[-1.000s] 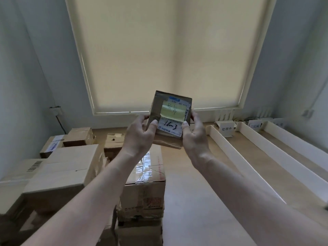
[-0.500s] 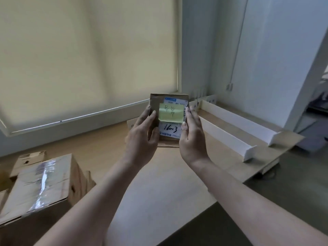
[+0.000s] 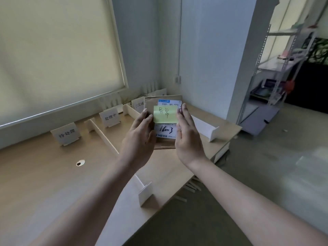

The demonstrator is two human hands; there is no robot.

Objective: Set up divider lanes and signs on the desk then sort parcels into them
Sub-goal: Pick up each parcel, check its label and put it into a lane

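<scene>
Your desk (image 3: 44,174) fills the lower left, running from 9 o'clock across to its corner at about 3 o'clock, where the floor (image 3: 275,174) begins. Behind it a drawn blind (image 3: 53,50) covers the window from 10 to 12 o'clock, and a metal rack (image 3: 276,71) stands on the floor at 2 o'clock.

White dividers cross the desk. One divider (image 3: 104,137) runs from the back edge toward you, passing behind your left wrist; another (image 3: 205,126) shows at 3 o'clock of the parcel, its end foot near the desk corner. A short divider end (image 3: 145,192) stands at 6 o'clock, close to the desk's front edge.

Three signs stand along the back: one (image 3: 66,134) at 9 o'clock, a second (image 3: 110,117) just right of the long divider, and a third (image 3: 138,104) partly hidden behind the parcel.

You hold the parcel (image 3: 163,121) up at the centre, above the desk and touching none of the lanes. Your left hand (image 3: 140,139) grips its left edge with curled fingers; your right hand (image 3: 188,137) presses its right edge, fingers nearly straight along the side. A green note (image 3: 166,114) with handwriting is stuck over its white label (image 3: 166,130).
</scene>
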